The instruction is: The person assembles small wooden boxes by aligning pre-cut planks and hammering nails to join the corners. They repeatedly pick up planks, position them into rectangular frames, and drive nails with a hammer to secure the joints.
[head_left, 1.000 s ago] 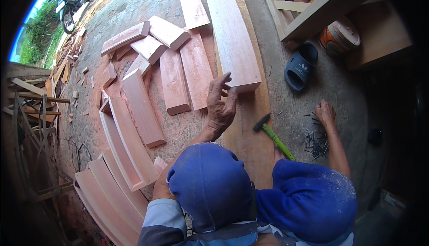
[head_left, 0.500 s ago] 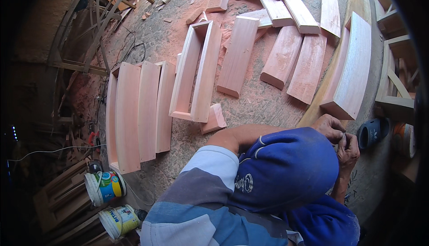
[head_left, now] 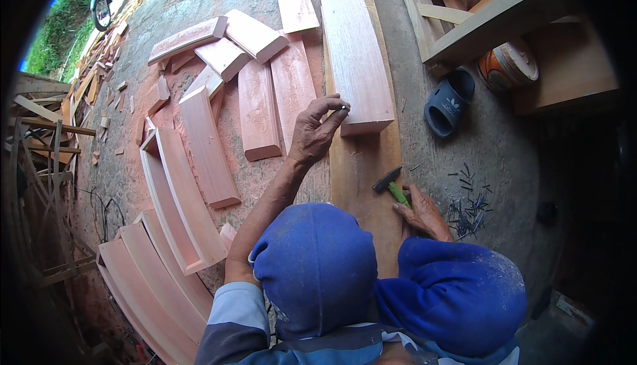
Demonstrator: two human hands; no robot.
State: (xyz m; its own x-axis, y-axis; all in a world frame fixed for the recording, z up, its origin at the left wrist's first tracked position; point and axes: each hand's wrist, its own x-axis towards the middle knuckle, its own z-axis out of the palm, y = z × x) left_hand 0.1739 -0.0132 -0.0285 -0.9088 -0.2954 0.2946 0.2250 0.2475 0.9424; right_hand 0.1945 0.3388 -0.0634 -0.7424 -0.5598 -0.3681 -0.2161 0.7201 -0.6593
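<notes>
A pale, slightly curved wooden box piece (head_left: 355, 53) lies on a long brown plank (head_left: 363, 173). My left hand (head_left: 314, 129) is at its near left corner, thumb and forefinger pinching a small nail (head_left: 344, 108) against or just above the wood; contact cannot be made out. Lower right, over the plank's edge, my right hand (head_left: 423, 211) is closed round the green handle of a hammer (head_left: 398, 192). The hammer's dark head points left, apart from the box piece. Loose nails (head_left: 468, 214) are scattered on the floor right of that hand.
Several pinkish boards (head_left: 259, 110) and an open curved frame (head_left: 178, 192) lie to the left. More assembled pieces (head_left: 149, 272) stand lower left. A dark blue slide sandal (head_left: 450, 102), an orange-and-white bucket (head_left: 509, 65) and a wooden frame (head_left: 491, 27) are to the right.
The view has swung to the right. My hands, earlier together near the box piece's end, are now apart: the left has brought a nail to the wood, the right holds a hammer.
</notes>
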